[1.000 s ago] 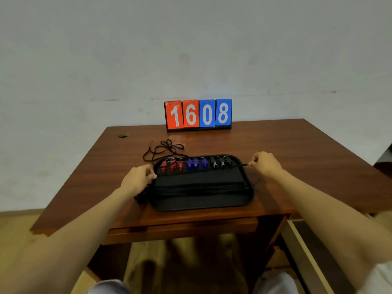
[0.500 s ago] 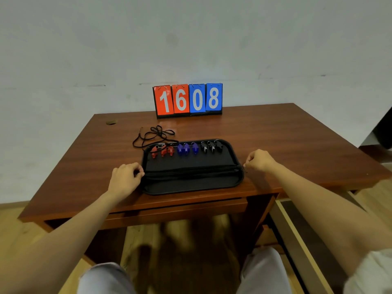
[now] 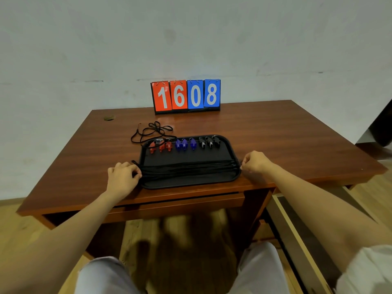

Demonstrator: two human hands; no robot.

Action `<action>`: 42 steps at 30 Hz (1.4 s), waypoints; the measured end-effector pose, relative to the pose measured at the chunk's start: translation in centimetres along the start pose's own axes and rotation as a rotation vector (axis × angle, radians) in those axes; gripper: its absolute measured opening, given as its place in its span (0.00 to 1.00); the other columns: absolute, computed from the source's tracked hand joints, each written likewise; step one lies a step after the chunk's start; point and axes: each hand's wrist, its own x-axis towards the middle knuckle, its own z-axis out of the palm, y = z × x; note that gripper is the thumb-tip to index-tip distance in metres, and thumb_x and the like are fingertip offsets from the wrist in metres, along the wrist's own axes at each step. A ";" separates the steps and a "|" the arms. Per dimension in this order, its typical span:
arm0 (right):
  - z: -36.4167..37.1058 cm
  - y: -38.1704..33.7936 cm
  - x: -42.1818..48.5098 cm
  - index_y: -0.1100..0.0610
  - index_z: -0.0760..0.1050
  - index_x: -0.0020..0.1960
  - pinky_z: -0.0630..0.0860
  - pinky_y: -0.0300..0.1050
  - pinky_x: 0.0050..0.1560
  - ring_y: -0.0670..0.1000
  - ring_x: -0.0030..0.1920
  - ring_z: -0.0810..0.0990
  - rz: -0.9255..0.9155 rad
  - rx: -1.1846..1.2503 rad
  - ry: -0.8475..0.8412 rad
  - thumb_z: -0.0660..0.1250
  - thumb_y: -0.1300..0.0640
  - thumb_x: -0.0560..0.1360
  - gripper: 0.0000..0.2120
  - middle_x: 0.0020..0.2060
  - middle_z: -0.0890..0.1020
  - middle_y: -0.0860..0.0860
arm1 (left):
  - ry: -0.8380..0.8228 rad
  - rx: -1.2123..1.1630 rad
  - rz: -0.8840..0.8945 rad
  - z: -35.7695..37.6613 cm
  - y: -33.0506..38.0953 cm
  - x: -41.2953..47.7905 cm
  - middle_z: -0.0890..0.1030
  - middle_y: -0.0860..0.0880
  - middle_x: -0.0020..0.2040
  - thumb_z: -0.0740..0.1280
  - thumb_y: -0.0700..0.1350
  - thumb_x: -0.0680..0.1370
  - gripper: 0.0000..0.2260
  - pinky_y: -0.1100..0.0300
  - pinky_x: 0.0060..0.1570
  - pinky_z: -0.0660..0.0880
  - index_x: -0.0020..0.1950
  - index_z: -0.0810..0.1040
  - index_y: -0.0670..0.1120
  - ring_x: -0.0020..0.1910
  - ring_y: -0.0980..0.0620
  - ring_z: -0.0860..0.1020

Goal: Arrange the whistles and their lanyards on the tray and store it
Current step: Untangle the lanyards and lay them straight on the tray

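Observation:
A black tray [image 3: 191,181] lies near the front edge of the brown table [image 3: 275,132]. Along its far rim stand red whistles [image 3: 161,146], blue whistles [image 3: 184,144] and black whistles [image 3: 209,142] in a row. A bundle of black lanyards [image 3: 188,167] is stretched straight across the tray from side to side. My left hand [image 3: 123,177] pinches the bundle's left end at the tray's left edge. My right hand [image 3: 255,162] pinches the right end at the right edge. One loose lanyard [image 3: 151,130] lies tangled on the table behind the tray's left corner.
A flip scoreboard [image 3: 186,96] reading 1608 stands at the back of the table against the wall. An open drawer [image 3: 301,240] juts out at the lower right under the table. My knees show below the table front.
Both hands have drawn the stretched lanyards from the whistle row toward me, down to the tray's middle. The camera has tilted down a little.

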 end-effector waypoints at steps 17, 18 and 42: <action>1.1 0.8 -0.7 0.59 0.76 0.55 0.72 0.47 0.49 0.57 0.54 0.76 -0.130 -0.048 0.189 0.70 0.55 0.74 0.12 0.54 0.77 0.55 | 0.051 0.105 0.123 1.2 2.0 -1.1 0.73 0.50 0.58 0.65 0.48 0.77 0.06 0.50 0.59 0.57 0.53 0.78 0.52 0.64 0.46 0.65; 1.1 0.6 -0.7 0.58 0.76 0.55 0.72 0.47 0.50 0.57 0.55 0.76 -0.166 -0.052 0.195 0.70 0.55 0.74 0.12 0.54 0.77 0.55 | 0.049 0.103 0.134 1.3 2.2 -1.1 0.73 0.50 0.58 0.65 0.49 0.77 0.07 0.50 0.59 0.57 0.54 0.78 0.52 0.64 0.46 0.65; 3.8 -17.5 7.1 0.55 0.71 0.67 0.70 0.53 0.63 0.57 0.65 0.68 -0.575 -0.413 0.068 0.64 0.54 0.77 0.19 0.63 0.73 0.56 | -0.034 0.215 0.120 -2.5 4.7 9.5 0.70 0.45 0.65 0.61 0.51 0.78 0.16 0.47 0.65 0.59 0.65 0.73 0.48 0.66 0.44 0.65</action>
